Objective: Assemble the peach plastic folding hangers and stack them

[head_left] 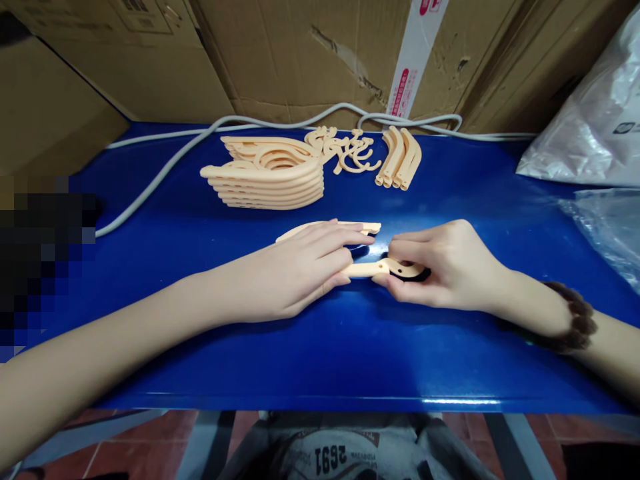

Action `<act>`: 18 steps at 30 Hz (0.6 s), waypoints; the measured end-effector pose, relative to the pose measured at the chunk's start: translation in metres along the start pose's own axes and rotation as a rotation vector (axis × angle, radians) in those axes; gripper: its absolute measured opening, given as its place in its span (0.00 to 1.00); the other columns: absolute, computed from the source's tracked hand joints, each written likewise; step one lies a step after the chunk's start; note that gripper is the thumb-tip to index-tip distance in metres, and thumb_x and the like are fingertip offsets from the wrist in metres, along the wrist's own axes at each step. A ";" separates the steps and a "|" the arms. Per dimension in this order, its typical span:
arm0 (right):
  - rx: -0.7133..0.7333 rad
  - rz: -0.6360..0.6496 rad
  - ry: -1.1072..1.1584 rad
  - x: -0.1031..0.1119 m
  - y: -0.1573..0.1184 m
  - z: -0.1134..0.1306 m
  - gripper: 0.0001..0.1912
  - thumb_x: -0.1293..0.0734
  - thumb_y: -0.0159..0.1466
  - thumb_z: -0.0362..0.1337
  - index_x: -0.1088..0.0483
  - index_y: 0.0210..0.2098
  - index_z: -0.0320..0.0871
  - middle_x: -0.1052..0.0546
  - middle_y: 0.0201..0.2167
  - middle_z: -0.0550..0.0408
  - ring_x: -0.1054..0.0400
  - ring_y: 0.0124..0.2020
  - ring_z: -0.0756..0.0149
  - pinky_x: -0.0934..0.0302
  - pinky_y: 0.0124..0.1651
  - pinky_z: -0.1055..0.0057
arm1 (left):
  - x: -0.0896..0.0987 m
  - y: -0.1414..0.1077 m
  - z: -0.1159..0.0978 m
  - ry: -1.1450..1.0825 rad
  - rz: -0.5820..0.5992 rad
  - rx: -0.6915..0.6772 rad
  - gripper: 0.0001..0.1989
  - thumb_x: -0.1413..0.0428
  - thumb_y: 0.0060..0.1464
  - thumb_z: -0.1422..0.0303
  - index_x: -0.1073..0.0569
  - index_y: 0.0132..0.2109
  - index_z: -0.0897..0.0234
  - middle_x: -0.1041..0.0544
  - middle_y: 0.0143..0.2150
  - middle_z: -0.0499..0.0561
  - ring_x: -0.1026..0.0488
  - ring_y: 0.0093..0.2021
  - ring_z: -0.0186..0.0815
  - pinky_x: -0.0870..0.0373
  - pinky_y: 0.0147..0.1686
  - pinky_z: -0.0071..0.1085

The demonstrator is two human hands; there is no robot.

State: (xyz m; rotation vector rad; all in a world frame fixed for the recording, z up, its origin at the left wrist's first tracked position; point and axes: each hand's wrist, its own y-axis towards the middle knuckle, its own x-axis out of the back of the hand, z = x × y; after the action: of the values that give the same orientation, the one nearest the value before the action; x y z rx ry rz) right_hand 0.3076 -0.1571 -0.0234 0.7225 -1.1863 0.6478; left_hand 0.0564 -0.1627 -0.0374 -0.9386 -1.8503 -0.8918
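A cream plastic piece (pixel 367 270) with small holes lies low over the blue table, partly covered by my hands. My left hand (pixel 310 267) lies palm down, its fingers wrapped over this piece and resting on a second cream part (pixel 371 228) just behind it. From the right, my right hand (pixel 440 267) pinches a curved cream hook (pixel 406 269) that meets the end of the piece. How the two are joined is hidden by my fingers.
Behind my hands are stacked cream hanger parts (pixel 270 183), a pile of hooks (pixel 353 152) and several curved arms (pixel 399 159). A grey cable (pixel 170 167) runs along cardboard boxes (pixel 300 60). Plastic bags (pixel 585 127) lie right. The blue table's (pixel 300 373) edge is near.
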 end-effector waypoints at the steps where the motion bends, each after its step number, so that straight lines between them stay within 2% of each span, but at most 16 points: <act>1: 0.008 0.005 0.000 0.000 0.000 0.000 0.19 0.39 0.66 0.47 0.36 0.22 0.43 0.34 0.18 0.61 0.44 0.18 0.75 0.60 0.25 0.71 | 0.000 0.000 0.000 -0.001 0.010 -0.003 0.11 0.55 0.69 0.68 0.29 0.48 0.65 0.36 0.66 0.60 0.44 0.70 0.43 0.49 0.70 0.44; 9: 0.045 0.026 0.033 0.000 0.000 0.002 0.17 0.37 0.63 0.45 0.36 0.22 0.43 0.34 0.17 0.62 0.49 0.17 0.75 0.62 0.24 0.71 | 0.003 0.000 -0.001 0.025 0.081 -0.025 0.15 0.58 0.70 0.67 0.29 0.50 0.67 0.39 0.68 0.61 0.48 0.71 0.41 0.52 0.70 0.44; 18: 0.025 0.017 0.124 0.000 0.001 0.001 0.19 0.36 0.62 0.45 0.37 0.19 0.42 0.37 0.15 0.62 0.51 0.17 0.77 0.62 0.24 0.72 | 0.005 0.000 -0.002 -0.009 0.088 -0.042 0.14 0.58 0.70 0.68 0.29 0.50 0.67 0.38 0.67 0.62 0.48 0.71 0.42 0.50 0.69 0.44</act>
State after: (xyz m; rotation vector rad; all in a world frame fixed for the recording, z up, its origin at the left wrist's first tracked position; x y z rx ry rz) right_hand 0.3057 -0.1570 -0.0234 0.6844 -1.0724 0.7129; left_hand 0.0559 -0.1632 -0.0319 -1.0430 -1.7894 -0.8772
